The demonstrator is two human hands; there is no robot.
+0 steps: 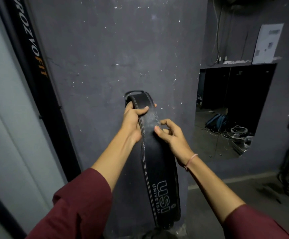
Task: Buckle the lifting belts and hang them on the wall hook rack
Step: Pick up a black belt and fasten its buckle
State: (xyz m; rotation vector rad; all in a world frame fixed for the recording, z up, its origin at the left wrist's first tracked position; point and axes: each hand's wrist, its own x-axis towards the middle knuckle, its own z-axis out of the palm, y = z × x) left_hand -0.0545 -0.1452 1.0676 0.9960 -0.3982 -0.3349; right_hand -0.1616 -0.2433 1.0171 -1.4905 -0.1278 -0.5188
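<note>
A black leather lifting belt (159,171) with white stitching and "USI UNIVERSAL" lettering hangs down the dark grey wall. Its top loops over a dark metal wall hook (134,92), which is mostly hidden behind the strap. My left hand (134,118) grips the belt's upper part just under the hook, thumb across the front. My right hand (169,133) pinches the belt's right edge a little lower. The buckle is out of sight; the belt's lower end reaches the bottom of the view.
A black upright post (37,66) with "PROZVOFIT" lettering stands at the left beside a pale panel. To the right, a wall mirror (229,111) reflects a blue bag and cables on a floor. A paper sheet (267,44) is taped above it.
</note>
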